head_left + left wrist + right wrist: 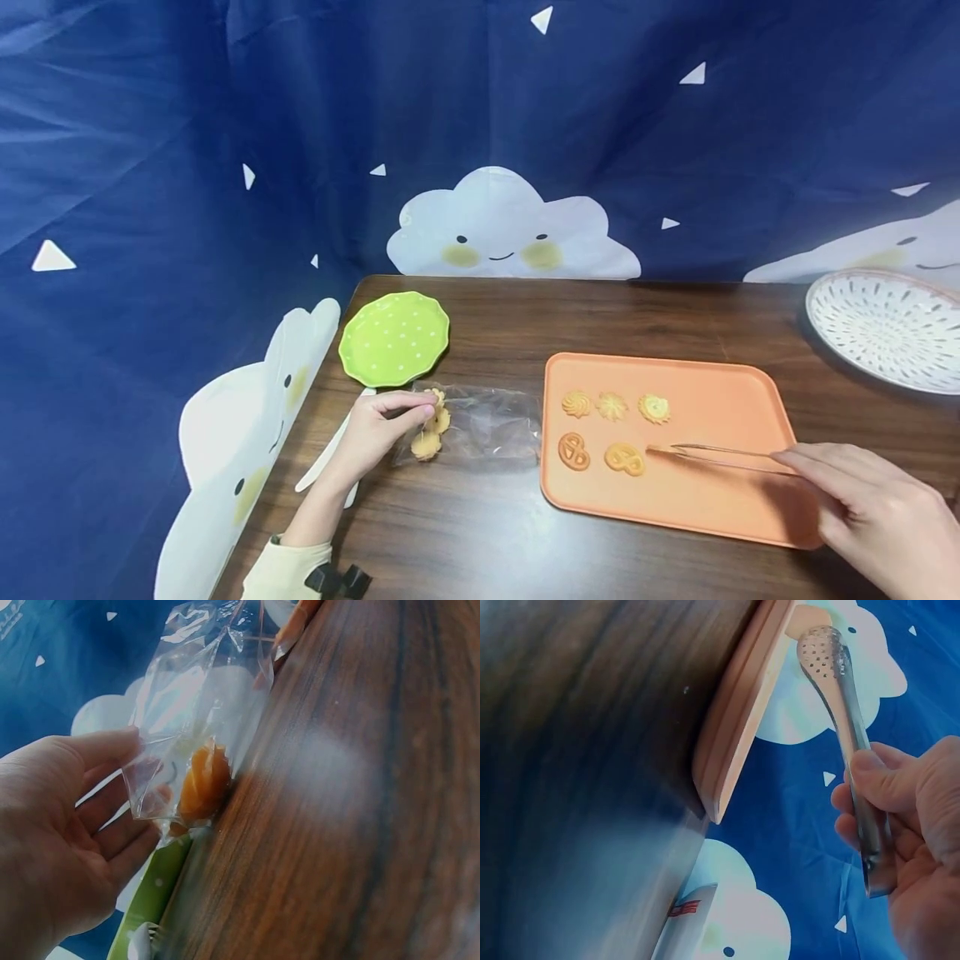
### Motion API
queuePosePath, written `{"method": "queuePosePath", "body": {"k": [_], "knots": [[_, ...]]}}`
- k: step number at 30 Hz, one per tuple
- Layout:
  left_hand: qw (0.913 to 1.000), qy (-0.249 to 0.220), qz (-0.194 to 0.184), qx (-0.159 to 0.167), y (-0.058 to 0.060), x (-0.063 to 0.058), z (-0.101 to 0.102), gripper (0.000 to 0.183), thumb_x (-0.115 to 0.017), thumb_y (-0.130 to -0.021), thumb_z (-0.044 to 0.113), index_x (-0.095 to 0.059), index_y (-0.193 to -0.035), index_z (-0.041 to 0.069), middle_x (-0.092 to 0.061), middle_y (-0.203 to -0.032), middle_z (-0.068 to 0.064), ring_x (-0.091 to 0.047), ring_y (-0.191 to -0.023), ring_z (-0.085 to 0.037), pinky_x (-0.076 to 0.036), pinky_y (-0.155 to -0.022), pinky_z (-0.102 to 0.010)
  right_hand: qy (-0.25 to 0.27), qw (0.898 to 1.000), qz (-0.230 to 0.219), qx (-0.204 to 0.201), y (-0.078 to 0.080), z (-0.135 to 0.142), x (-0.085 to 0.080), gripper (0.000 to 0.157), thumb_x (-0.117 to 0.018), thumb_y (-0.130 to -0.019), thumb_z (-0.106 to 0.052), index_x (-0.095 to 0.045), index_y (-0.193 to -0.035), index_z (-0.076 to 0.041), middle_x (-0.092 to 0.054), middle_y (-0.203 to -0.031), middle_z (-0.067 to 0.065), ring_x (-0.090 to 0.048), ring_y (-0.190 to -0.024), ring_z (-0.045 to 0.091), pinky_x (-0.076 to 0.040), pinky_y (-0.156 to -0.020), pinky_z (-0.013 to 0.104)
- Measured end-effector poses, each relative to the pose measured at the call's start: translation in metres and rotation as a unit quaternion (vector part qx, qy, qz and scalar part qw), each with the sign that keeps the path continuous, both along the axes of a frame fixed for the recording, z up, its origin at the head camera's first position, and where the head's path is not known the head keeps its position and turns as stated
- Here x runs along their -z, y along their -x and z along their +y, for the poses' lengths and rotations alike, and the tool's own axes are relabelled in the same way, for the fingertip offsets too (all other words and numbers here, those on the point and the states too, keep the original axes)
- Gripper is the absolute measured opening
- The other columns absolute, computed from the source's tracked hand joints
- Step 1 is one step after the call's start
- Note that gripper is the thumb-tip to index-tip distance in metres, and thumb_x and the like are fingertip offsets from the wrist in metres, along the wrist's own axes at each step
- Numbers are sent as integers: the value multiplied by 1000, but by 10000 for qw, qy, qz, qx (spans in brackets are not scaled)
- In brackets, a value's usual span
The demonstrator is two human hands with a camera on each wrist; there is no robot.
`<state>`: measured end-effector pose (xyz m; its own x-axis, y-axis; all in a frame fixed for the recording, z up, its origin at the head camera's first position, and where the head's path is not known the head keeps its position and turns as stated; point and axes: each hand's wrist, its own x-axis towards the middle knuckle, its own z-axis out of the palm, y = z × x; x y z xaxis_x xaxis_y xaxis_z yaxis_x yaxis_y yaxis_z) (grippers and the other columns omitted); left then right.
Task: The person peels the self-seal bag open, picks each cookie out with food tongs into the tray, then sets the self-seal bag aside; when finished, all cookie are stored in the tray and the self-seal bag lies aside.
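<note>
My left hand (pixel 378 433) pinches the edge of a clear plastic bag (pixel 491 425), which lies flat on the table. Inside the bag's left end are several golden cookies (pixel 426 445); one fluted cookie (pixel 205 782) shows through the plastic in the left wrist view. In my right hand (pixel 885 508) I grip metal tongs (pixel 847 720) with a perforated head. Their tips reach over the orange tray (pixel 705 508), just right of a pale pretzel-shaped cookie (pixel 625 459). A browner pretzel-shaped cookie (pixel 573 452) lies left of it, and three round cookies (pixel 612 407) form a row behind.
A green dotted plate (pixel 393 337) stands at the back left, with a white utensil (pixel 326 454) partly under my left forearm. At the far right is a white speckled dish (pixel 892 333). The wooden table (pixel 480 533) ends at a blue cloud-patterned curtain (pixel 300 125).
</note>
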<state>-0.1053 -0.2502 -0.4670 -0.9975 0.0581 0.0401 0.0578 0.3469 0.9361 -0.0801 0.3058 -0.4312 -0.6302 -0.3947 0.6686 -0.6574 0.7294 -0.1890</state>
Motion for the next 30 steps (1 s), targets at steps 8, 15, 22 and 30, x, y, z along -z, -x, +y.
{"method": "queuePosePath", "body": {"k": [8,15,22,30], "knots": [[10000,-28,53,11,1,-3,-1,24,-81,-86,30,-80,-106,16,-79,-114,-3,-74,-110,-6,-59,-96,-20,-388,9975,202,-555,3,1,-7,58,-29,-106,-36,-74,-101,0,-71,-91,17,-28,-140,-21,-20,-123,4],[10000,-58,9,0,0,-1,1,21,-81,-87,27,-80,-105,16,-79,-113,-3,-74,-108,-5,-59,-95,-19,-195,9956,369,-836,0,10,4,56,-35,-107,-37,-73,-100,3,-70,-94,11,-35,-140,-18,-25,-122,5],[10000,-42,23,25,0,0,1,20,-81,-87,28,-81,-105,18,-79,-114,-3,-74,-108,-5,-58,-96,-19,-152,9992,111,-364,-3,8,-2,65,-36,-107,-46,-74,-91,5,-70,-88,19,-30,-133,-26,-23,-114,-5],[10000,-58,11,38,0,1,2,21,-81,-87,27,-81,-105,17,-79,-114,-3,-73,-109,-5,-58,-96,-19,-296,9989,-335,-138,8,-25,-14,59,-35,-104,-53,-76,-105,-10,-73,-96,4,-51,-104,-10,-27,-99,-5]]}}
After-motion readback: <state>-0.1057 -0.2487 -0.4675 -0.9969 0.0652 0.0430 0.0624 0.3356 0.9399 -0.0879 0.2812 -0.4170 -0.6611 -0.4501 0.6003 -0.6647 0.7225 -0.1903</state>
